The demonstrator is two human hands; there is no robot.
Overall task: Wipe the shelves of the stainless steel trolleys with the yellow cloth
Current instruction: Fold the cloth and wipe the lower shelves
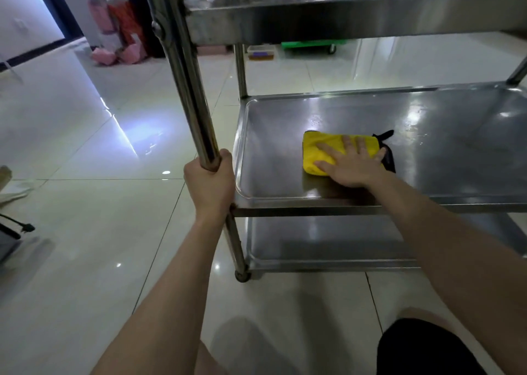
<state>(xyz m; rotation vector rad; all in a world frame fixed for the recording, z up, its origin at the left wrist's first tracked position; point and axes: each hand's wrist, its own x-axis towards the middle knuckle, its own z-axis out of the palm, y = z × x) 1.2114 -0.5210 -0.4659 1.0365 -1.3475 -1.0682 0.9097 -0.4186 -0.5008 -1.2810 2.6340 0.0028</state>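
- Because the yellow cloth is folded into a thick pad with a dark trim showing at its right edge, it is judged soft, light and easily bunched; it is best held flat under a spread palm rather than pinched at a corner.
- It is pressed onto the middle shelf of the stainless steel trolley, left of centre, under the right hand, whose grip is spread flat with fingers splayed across the cloth.
- The left hand is wrapped tightly around the upright post at the trolley's near left corner, its grip closed on the tube, presumably to steady a frame that rolls on castors.
- Faint streaks and spots can be seen on the shelf towards the right; the steel is judged smooth and slippery, with a raised rim where dirt could collect.
- A top shelf above and a bottom shelf below are also seen.
- Glossy floor tiles surround the trolley, and pink bags are piled by the far wall.
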